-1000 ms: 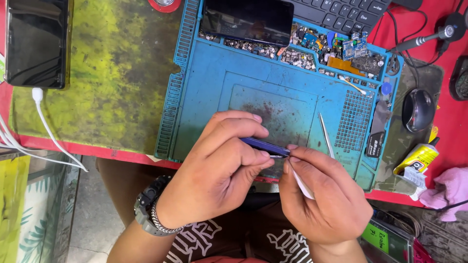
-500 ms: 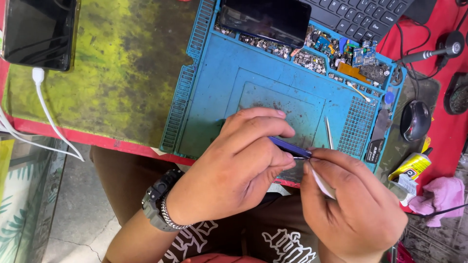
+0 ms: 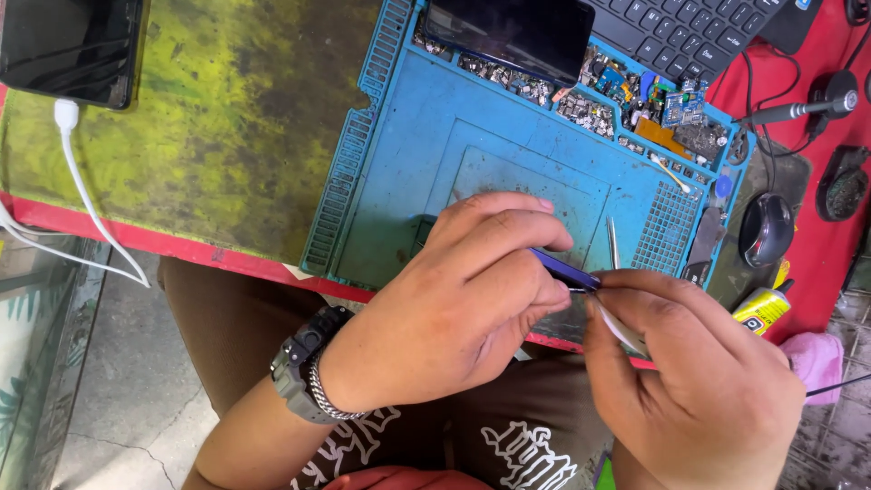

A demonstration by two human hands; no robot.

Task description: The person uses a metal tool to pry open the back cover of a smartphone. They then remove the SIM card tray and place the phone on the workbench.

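My left hand [image 3: 454, 299] is closed around a thin dark blue device [image 3: 562, 269] held on edge over the near edge of the blue work mat [image 3: 408, 181]. My right hand [image 3: 699, 381] pinches a slim white tool [image 3: 621, 328] whose tip meets the blue device's edge. Most of the device is hidden under my left fingers. A black watch and a metal bracelet [image 3: 304, 372] sit on my left wrist.
A dark phone [image 3: 513, 32] lies at the mat's far edge among several small parts. Tweezers [image 3: 614, 243] rest on the mat. Another phone [image 3: 68, 45] with a white cable [image 3: 86, 195] lies at the left. A keyboard [image 3: 685, 27], a mouse [image 3: 767, 227] and a yellow tube [image 3: 762, 308] are at the right.
The view has shifted left and down, so the hands appear further right. Both hands keep their hold on the blue device and the white tool.
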